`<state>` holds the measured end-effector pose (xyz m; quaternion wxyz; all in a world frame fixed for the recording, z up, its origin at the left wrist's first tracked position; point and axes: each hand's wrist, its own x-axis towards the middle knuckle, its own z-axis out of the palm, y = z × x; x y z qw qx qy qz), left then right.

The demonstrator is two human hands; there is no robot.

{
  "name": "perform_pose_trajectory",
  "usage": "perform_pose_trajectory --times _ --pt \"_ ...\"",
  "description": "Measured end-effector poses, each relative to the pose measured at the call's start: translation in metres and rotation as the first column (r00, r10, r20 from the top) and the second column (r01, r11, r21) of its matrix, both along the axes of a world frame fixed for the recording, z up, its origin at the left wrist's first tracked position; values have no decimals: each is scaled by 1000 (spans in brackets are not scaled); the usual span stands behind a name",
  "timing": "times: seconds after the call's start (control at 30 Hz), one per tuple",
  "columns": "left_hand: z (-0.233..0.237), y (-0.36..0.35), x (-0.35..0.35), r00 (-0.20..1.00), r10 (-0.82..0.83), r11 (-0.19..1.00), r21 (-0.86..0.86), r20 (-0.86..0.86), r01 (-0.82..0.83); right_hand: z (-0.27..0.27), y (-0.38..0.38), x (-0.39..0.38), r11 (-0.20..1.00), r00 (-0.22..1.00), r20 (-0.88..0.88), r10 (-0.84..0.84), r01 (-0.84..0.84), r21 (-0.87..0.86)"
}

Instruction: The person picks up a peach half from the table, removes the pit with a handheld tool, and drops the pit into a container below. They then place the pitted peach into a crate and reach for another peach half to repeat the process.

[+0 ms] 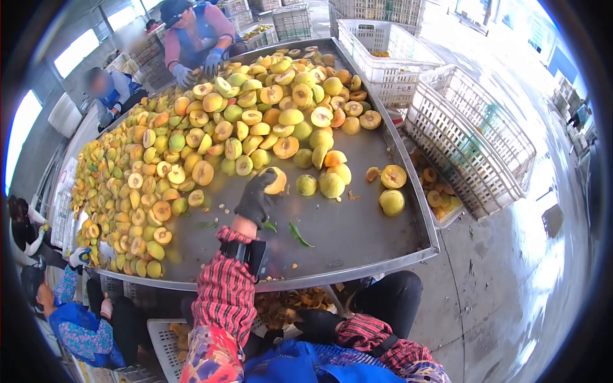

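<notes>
My left hand [254, 199], in a black glove, reaches out over the metal table [357, 236]. Its fingers are closed on a halved peach [276, 181], cut face showing. Just beyond it lies a big heap of halved yellow peaches [242, 121], some cut side up. A few more peach halves [331, 186] rest to the right of that hand. Low by my lap is my right hand [317, 323], also black-gloved, above a crate of peels and scraps [299, 299]. Shadow hides its fingers, so I cannot make out whether it holds anything.
A raised metal rim [345, 276] borders the table. White plastic crates [469, 140] stand along its right side, one tilted. Green leaves [299, 235] and small bits lie on the metal. Co-workers [198, 38] work at the far side and at the left [89, 319].
</notes>
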<state>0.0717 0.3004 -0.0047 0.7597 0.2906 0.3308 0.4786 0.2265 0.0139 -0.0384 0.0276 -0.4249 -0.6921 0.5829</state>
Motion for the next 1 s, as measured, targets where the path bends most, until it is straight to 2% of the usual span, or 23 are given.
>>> perform_pose_trajectory --times 0.03,0.07,0.13,0.2,0.23,0.3,0.37,0.4,0.53,0.63,0.67,0.77,0.87,0.97,1.0 --pt "2 -13 -12 949 -40 993 -91 314 72 12 3 2 998 1000 -11 -26 25 -56" --pt "15 -35 -18 940 -25 992 -112 341 67 10 3 3 995 999 38 -35 38 -89" --pt "52 -86 -22 919 12 987 -153 395 53 -9 -6 5 970 965 -170 -198 168 -174" --pt "60 -121 -29 933 53 992 -123 357 -10 7 -9 9 952 922 -263 -283 236 -196" --pt "61 -137 -32 938 71 993 -110 339 -36 46 1 14 954 921 -263 -286 249 -165" --pt "61 -164 -37 899 73 993 -118 432 -24 67 5 10 922 882 -375 -284 358 144" --pt "67 -186 -34 858 118 987 -156 500 -45 97 9 0 903 847 -427 -317 407 137" --pt "76 -198 -31 832 155 971 -238 533 -28 101 9 -5 900 872 -385 -304 395 184" --pt "70 -220 -30 847 222 966 -224 483 -125 115 4 -24 832 920 -276 -278 374 410" --pt "40 -226 -41 734 9 996 -74 679 57 109 0 -32 789 934 -230 -274 355 501" --pt "38 -232 -39 798 71 996 -84 598 -26 107 -1 -34 786 938 -212 -274 345 513" --pt "45 -243 -37 777 136 990 -109 614 -88 119 -7 -39 725 948 -119 -294 302 619" --pt "49 -248 -37 835 203 979 -121 511 -163 128 -10 -44 807 939 -8 -345 301 508" --pt "59 -253 -33 889 278 961 -104 364 -258 133 -12 -48 805 951 18 -310 252 538" --pt "55 -254 -33 881 283 959 -115 380 -258 128 -12 -49 818 954 11 -300 251 517"
